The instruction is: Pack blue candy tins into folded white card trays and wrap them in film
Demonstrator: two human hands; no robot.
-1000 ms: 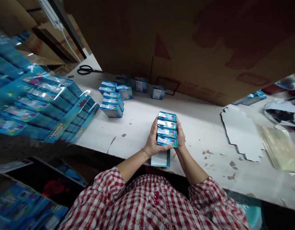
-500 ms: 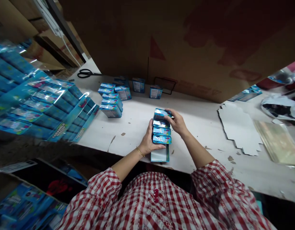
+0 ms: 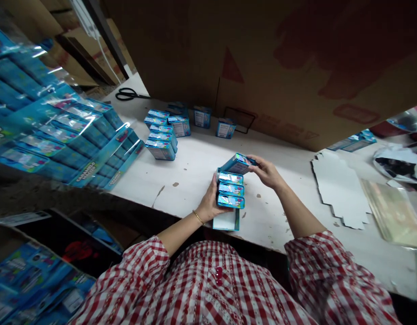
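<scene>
Three small blue boxes [image 3: 231, 189] stand in a row inside an open blue cardboard tray [image 3: 226, 220], whose white inside shows at the near end. Around the left side of the tray and its boxes, my left hand [image 3: 210, 202] is closed, thumb across the near box. Pinched in my right hand [image 3: 265, 172] is another small blue box [image 3: 237, 164], tilted at the far end of the row. Whether that box touches the tray I cannot tell.
Several blue boxes [image 3: 161, 150] stand at the left, near black scissors [image 3: 127, 94]. A big cardboard carton [image 3: 208, 58] walls off the back. Wrapped blue box packs [image 3: 59, 131] are stacked far left. White flat cardboard [image 3: 340, 187] and clear plastic sheets [image 3: 391, 210] lie right.
My right hand has moved to the right with the far box, which is now tilted and out of line with the row. My left hand keeps its hold.
</scene>
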